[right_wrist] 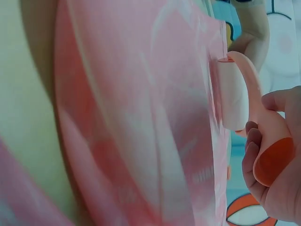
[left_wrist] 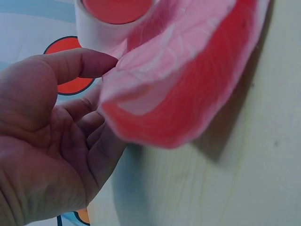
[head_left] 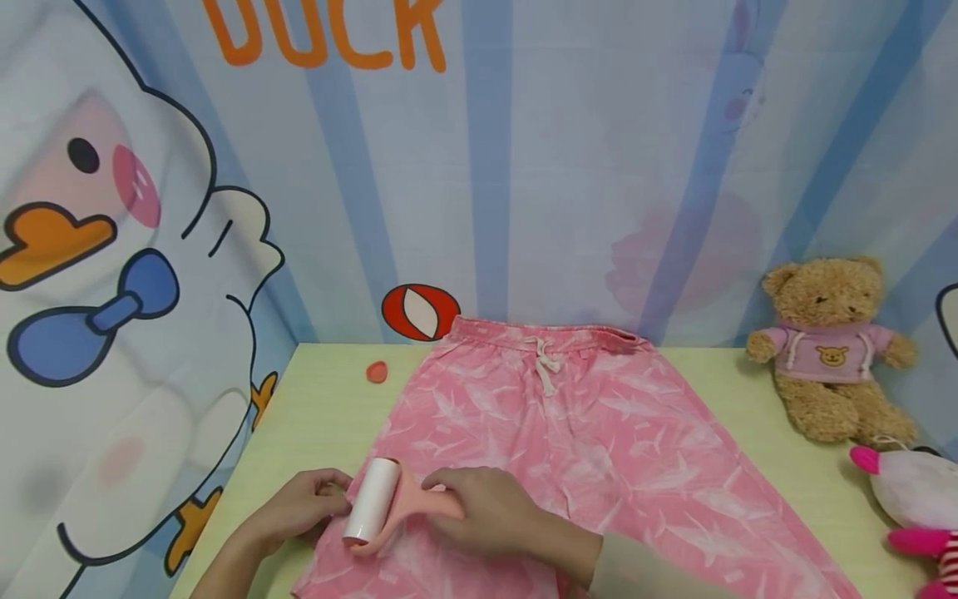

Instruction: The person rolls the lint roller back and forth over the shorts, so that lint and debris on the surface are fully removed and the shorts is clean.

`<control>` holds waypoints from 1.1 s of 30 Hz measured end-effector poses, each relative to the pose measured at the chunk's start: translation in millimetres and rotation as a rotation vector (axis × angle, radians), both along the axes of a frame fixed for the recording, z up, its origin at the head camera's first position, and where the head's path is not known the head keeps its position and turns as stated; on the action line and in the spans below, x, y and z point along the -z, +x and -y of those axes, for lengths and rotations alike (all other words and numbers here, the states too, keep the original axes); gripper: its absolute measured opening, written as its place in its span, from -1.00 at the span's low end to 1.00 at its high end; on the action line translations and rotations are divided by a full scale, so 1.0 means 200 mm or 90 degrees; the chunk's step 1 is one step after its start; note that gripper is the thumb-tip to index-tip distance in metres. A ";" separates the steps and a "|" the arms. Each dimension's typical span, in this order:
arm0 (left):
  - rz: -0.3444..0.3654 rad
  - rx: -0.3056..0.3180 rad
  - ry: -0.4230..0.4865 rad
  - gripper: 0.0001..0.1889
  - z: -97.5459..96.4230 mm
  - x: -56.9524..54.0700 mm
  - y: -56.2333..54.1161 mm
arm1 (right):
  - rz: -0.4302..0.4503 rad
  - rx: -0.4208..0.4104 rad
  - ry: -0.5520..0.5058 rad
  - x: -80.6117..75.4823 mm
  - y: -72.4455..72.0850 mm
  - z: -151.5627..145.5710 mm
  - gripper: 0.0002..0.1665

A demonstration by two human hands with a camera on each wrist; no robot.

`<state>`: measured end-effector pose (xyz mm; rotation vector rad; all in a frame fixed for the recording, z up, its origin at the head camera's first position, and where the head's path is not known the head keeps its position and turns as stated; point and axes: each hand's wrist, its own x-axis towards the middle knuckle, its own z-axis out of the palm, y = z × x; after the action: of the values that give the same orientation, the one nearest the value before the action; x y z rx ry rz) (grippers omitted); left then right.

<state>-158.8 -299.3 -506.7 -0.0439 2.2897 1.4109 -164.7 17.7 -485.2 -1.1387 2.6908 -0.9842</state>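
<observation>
Pink patterned shorts (head_left: 621,433) with a white drawstring lie spread on the pale table. My right hand (head_left: 486,512) grips the peach handle of a lint roller (head_left: 372,502), whose white roll lies against the left leg of the shorts. In the right wrist view the fingers curl round the handle (right_wrist: 275,153) and the roll (right_wrist: 233,96) meets the cloth. At the shorts' left edge, my left hand (head_left: 299,503) pinches the fabric between thumb and fingers. The left wrist view shows that hand (left_wrist: 56,117) lifting the cloth edge (left_wrist: 155,108), with the roller's end (left_wrist: 115,23) just beyond.
A small red piece (head_left: 377,372) lies on the table (head_left: 322,399) left of the waistband. A teddy bear (head_left: 831,349) in a pink hoodie sits at the back right, with another plush toy (head_left: 913,491) in front of it. A printed curtain (head_left: 554,166) hangs behind.
</observation>
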 end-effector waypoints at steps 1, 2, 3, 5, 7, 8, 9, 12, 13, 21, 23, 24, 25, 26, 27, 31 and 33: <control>-0.002 0.001 -0.001 -0.69 0.00 0.00 0.00 | 0.001 0.003 -0.006 0.00 -0.01 -0.01 -0.69; 0.000 -0.001 -0.003 -0.69 0.00 0.00 0.00 | -0.005 0.010 -0.009 -0.01 -0.03 -0.01 -0.70; 0.001 -0.003 -0.004 -0.69 0.00 0.00 0.00 | -0.009 0.016 -0.010 -0.01 -0.05 -0.02 -0.70; 0.003 -0.005 -0.005 -0.69 0.00 0.00 0.00 | -0.006 0.029 -0.009 -0.02 -0.09 -0.03 -0.69; 0.003 -0.007 -0.009 -0.68 0.00 0.00 0.00 | 0.009 0.041 -0.008 -0.02 -0.14 -0.04 -0.67; 0.006 -0.009 -0.010 -0.67 0.00 0.00 0.00 | 0.015 0.045 -0.008 -0.03 -0.16 -0.04 -0.66; 0.009 -0.011 -0.010 -0.67 0.00 0.00 0.00 | 0.019 0.050 -0.006 -0.03 -0.18 -0.05 -0.64; 0.018 -0.019 -0.010 -0.66 -0.01 -0.01 0.00 | 0.021 0.060 -0.003 -0.03 -0.23 -0.05 -0.61; 0.020 -0.018 -0.008 -0.66 -0.01 -0.01 0.00 | 0.018 0.062 -0.001 -0.02 -0.25 -0.06 -0.60; 0.009 -0.002 0.013 -0.67 -0.01 -0.01 0.01 | 0.036 0.079 0.010 -0.01 -0.32 -0.05 -0.59; 0.012 -0.005 0.010 -0.67 -0.01 -0.02 0.01 | 0.040 0.083 0.015 0.00 -0.33 -0.05 -0.58; 0.013 -0.006 0.008 -0.67 -0.02 -0.02 0.01 | 0.043 0.085 0.017 0.00 -0.34 -0.05 -0.58; 0.014 -0.006 0.007 -0.67 -0.02 -0.02 0.01 | 0.045 0.086 0.019 0.00 -0.34 -0.05 -0.58; 0.016 -0.008 0.007 -0.67 -0.02 -0.02 0.01 | 0.047 0.088 0.020 0.00 -0.34 -0.05 -0.57; 0.017 -0.009 0.007 -0.67 -0.02 -0.02 0.01 | 0.047 0.091 0.022 0.00 -0.34 -0.05 -0.57; 0.023 -0.013 0.005 -0.66 -0.02 -0.03 0.01 | 0.042 0.098 0.024 0.00 -0.33 -0.07 -0.58; 0.025 -0.015 0.000 -0.66 -0.01 -0.03 0.00 | 0.037 0.096 0.025 0.00 -0.34 -0.09 -0.60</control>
<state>-158.1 -296.7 -500.7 -0.0984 2.2644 1.4103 -231.9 35.6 -484.9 -0.8959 2.7696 -0.9623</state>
